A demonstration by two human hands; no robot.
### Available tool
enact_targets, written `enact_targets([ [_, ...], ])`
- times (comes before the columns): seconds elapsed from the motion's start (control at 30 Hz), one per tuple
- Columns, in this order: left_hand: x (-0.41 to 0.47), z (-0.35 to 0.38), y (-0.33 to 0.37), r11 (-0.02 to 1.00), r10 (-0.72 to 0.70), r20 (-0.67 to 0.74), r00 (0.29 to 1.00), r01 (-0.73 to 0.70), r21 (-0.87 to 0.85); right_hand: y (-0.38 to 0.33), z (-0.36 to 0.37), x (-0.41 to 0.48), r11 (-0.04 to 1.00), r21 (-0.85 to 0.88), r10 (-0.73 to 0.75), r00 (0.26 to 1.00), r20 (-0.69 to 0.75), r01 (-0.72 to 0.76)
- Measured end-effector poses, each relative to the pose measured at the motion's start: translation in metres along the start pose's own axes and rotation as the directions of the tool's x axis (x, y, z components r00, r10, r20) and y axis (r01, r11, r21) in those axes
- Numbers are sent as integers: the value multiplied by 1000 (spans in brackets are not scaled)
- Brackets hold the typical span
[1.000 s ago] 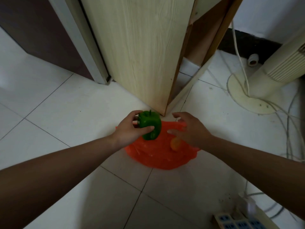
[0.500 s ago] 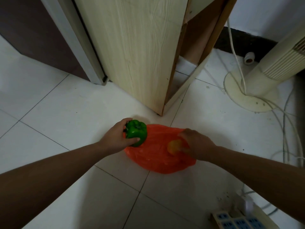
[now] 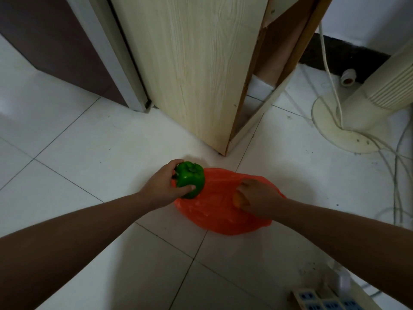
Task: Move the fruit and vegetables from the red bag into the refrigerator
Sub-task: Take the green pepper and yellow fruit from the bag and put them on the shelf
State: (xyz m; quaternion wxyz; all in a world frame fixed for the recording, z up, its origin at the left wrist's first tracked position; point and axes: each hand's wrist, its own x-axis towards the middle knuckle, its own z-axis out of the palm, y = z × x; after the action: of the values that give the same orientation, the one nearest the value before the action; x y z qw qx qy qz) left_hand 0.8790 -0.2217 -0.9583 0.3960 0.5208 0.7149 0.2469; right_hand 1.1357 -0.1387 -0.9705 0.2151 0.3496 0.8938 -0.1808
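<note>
holding green pepper [image 3: 190, 182] stem-up, axis near upright, left grip [image 3: 161, 189] curled round it at edge of red bag [image 3: 214, 214]; right grip [image 3: 257, 198] palm-down, clasping orange fruit [image 3: 237, 199]

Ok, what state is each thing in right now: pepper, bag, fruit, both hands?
green pepper: stem up, at the bag's left edge, gripped by the left hand.
red bag: lying slumped on the floor.
orange fruit: at the bag, mostly covered by the right hand gripping it.
fan: standing upright.
</note>
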Motion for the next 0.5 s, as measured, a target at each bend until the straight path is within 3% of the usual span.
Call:
enact_targets([
  [0.17,2,-2,-4,1000,-20,-9,1000,20,12,1,-3,-5,999,32,1,1000,20,-1],
  [0.33,0,-2,-6,999,-32,2,999,32,-14,1,-7,-7,982,186,35,999,-9,-33],
  [0.5,-1,-4,-5,999,-32,9,999,33,-11,-2,-9,-6,957,290,29,990,-138,12],
])
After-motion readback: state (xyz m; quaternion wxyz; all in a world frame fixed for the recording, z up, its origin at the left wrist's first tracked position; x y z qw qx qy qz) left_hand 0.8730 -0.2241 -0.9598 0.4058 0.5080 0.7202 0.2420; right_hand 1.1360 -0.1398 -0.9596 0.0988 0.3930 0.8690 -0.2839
